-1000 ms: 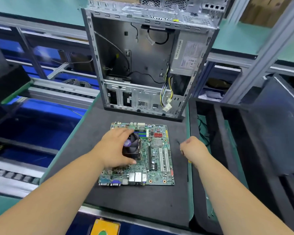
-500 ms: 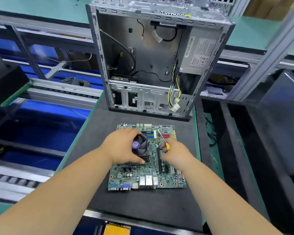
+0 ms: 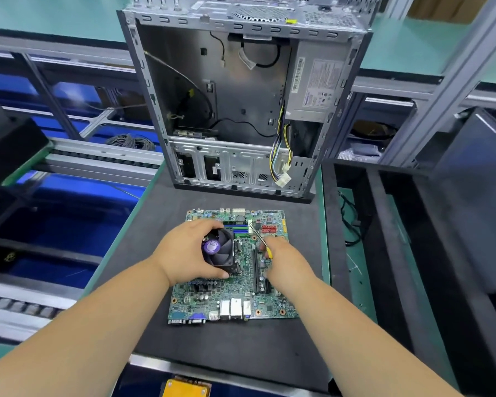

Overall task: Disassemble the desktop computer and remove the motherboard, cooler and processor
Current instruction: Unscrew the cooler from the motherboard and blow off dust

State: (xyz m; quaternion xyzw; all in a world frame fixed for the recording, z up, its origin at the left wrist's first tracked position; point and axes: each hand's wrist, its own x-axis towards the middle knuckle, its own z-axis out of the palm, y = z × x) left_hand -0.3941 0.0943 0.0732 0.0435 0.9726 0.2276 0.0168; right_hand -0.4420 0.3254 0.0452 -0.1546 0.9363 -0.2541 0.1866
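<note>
The green motherboard [image 3: 235, 299] lies flat on the black mat [image 3: 241, 348], in front of the open metal computer case [image 3: 226, 110]. On the board sits the black cooler [image 3: 222, 247] with a fan and purple hub label. My left hand [image 3: 184, 253] grips the cooler from the left, fingers curled round its top and bottom edges. My right hand [image 3: 281, 262] holds a screwdriver [image 3: 260, 239] with a yellow handle, its shaft pointing up and left over the board beside the cooler. The processor is hidden under the cooler.
The case stands upright at the mat's far edge with its power supply [image 3: 315, 81] and loose cables [image 3: 281, 164] inside. A conveyor [image 3: 69, 159] and blue bins lie to the left. Black trays [image 3: 413, 253] sit to the right. A yellow object [image 3: 186, 388] is at the near edge.
My right hand moved left from the mat's right edge onto the board, bringing the screwdriver beside the cooler. My left hand kept its grip on the cooler.
</note>
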